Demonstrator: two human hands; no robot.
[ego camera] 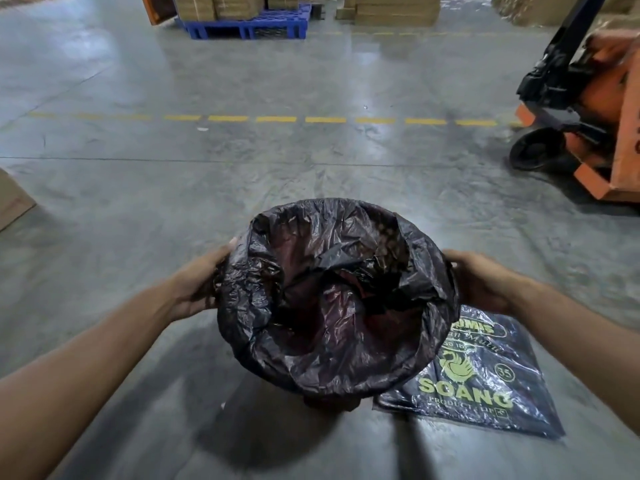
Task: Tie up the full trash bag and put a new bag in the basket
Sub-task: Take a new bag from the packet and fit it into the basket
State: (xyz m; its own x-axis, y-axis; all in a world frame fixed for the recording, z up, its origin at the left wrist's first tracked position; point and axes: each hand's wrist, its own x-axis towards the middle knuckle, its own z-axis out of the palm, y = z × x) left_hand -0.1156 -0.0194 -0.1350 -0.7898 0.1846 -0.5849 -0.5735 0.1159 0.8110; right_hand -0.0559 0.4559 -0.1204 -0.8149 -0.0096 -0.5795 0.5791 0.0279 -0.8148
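A round basket stands on the concrete floor in front of me, lined with a thin black trash bag [332, 306] whose edge is folded down over the rim. The basket's own wall shows only as a dark red strip [329, 401] at the bottom. The bag's inside looks crumpled and mostly hollow. My left hand [202, 282] grips the bag-covered rim on the left side. My right hand [479, 282] holds the rim on the right side. A flat black pack of bags with yellow print [485, 382] lies on the floor, right of the basket and partly under it.
An orange pallet jack [581, 109] stands at the right, its wheel near a dashed yellow floor line [277, 118]. A blue pallet [249, 26] with cardboard boxes and more box stacks [394, 8] are far ahead. A cardboard corner [10, 199] pokes in at the left edge.
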